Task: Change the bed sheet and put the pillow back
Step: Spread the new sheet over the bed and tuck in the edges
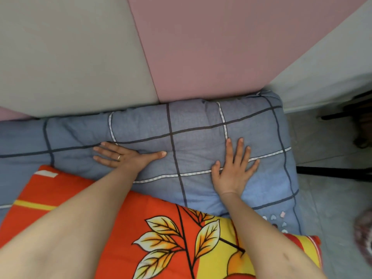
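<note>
The pillow (191, 125) lies along the head edge of the bed, reaching its right corner and pushed up against the padded headboard (80, 57). It looks soft and light: plump, and dimpling under the palms, so I'd expect it to sag if lifted by one end. The cotton-like cover should not slip much. The best hold seems to be at the two short ends or under the long near edge, with both hands. Right now neither hand has a grip on it. The left hand (120, 156) and the right hand (234, 170) both lie flat on top with fingers straight and spread, pressing down. The cover is greyish blue, crossed by dark and white lines in large squares, the same pattern as the bed sheet (24, 137) to the left. An orange blanket (161, 228) with yellow leaves overlaps its near edge.
</note>
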### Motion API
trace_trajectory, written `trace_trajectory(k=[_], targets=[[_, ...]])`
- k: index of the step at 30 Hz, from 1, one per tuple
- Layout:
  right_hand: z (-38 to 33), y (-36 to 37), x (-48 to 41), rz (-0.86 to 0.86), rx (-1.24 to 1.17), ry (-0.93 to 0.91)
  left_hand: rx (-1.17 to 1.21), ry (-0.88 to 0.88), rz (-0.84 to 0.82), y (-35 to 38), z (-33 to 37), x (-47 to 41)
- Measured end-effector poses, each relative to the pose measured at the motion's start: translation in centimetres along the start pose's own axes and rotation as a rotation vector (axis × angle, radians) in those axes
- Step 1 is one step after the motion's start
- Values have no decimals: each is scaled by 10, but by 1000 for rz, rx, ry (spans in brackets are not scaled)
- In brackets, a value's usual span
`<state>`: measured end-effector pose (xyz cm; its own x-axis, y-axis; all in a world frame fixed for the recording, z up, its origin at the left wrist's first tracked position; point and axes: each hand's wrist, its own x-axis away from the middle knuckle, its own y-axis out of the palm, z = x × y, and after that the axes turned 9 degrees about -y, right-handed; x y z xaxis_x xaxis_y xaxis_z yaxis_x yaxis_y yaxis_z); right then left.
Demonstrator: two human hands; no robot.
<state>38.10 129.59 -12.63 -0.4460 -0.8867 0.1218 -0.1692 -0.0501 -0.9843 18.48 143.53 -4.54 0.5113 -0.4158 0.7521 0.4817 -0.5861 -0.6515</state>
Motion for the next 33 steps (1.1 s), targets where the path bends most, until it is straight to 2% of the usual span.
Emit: trace_trajectory(k=[8, 18, 23, 26, 29, 33], targets=[[2, -5, -27, -11, 9, -37, -14, 41, 12, 0, -7, -1], [4, -39, -171, 31, 29, -235, 17, 10, 16, 0, 1, -11], [17, -60, -166, 172, 94, -459, 18, 10, -5, 0, -1, -12], [40, -66, -170, 231, 258, -607, 39, 17, -3, 1, -2, -14], [31, -49, -187, 289, 269, -424, 27, 28, -6, 1, -2, -12], [-2, -46, -161, 145, 26, 119, 22, 27, -12, 0, -3, -16]])
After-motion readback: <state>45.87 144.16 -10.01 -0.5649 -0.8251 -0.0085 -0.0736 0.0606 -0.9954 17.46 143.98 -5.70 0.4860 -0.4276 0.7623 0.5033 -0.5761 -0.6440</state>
